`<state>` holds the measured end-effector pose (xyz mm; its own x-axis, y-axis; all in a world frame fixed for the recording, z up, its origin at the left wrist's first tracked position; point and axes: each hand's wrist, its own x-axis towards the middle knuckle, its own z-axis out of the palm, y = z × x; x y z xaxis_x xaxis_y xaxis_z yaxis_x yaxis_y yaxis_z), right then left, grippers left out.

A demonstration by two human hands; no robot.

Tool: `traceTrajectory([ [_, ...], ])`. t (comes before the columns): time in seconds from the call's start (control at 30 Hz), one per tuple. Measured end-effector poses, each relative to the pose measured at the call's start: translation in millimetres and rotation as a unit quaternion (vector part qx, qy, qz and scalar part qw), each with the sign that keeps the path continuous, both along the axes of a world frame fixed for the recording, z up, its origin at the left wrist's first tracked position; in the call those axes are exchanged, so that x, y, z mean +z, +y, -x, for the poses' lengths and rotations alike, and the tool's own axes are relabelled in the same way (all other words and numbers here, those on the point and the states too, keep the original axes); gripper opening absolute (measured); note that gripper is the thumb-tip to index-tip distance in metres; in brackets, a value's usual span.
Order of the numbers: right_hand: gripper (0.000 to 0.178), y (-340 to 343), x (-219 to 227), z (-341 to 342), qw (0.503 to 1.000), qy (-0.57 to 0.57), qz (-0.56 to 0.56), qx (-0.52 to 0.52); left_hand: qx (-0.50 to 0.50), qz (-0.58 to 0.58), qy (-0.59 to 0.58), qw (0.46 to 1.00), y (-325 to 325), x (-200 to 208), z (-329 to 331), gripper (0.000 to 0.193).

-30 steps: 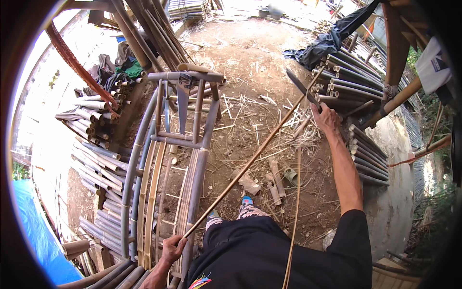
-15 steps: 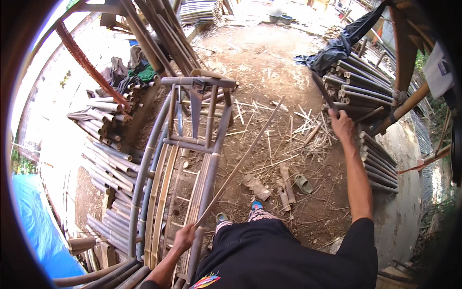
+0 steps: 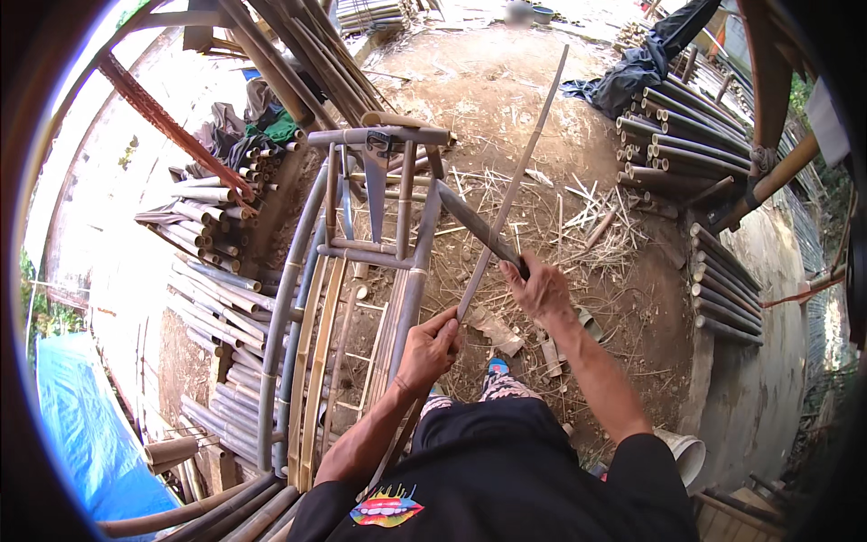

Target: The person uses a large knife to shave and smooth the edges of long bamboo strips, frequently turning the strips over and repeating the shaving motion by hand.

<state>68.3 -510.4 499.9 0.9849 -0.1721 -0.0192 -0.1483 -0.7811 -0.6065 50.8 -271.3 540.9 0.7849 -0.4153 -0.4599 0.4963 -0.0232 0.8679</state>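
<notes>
My left hand [image 3: 429, 348] is closed round a long, thin bamboo strip [image 3: 526, 161]. The strip slants up and away to the far right, and its lower end runs back past my forearm. My right hand [image 3: 543, 291] grips the handle of a dark machete [image 3: 476, 223], whose broad blade points up and left, close to the strip's edge. I cannot tell whether blade and strip touch. Left of both hands stands a bamboo frame [image 3: 413, 298], with a handsaw [image 3: 376, 185] hanging from its top bar. Split bamboo slats [image 3: 318, 348] lie lengthwise within the frame.
Stacked bamboo poles [image 3: 221, 289] line the left side, and more poles [image 3: 691, 144] lie at the right. Shavings and offcuts [image 3: 587, 221] litter the dirt floor [image 3: 479, 81]. A blue tarp [image 3: 86, 415] covers the lower left, and a pale cylindrical container [image 3: 684, 454] stands behind my right elbow.
My right hand has brought the machete from the far right down and left, close to the strip. My left hand has risen rightward, and the strip now stands steeper.
</notes>
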Motion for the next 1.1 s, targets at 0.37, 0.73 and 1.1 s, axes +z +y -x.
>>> traceTrajectory([
  [0.37,0.069,-107,22,-30,0.990,-0.088,0.070,-0.088,-0.051,0.002,0.027,0.998,86,-2,88,0.036],
  [0.73,0.064,-15,64,-18,0.968,-0.199,0.063,0.140,-0.001,0.162,-0.042,0.986,-18,52,-18,0.040],
  [1.1,0.063,-31,34,-24,0.932,-0.312,0.134,0.124,-0.033,0.004,-0.068,0.997,8,50,16,0.034],
])
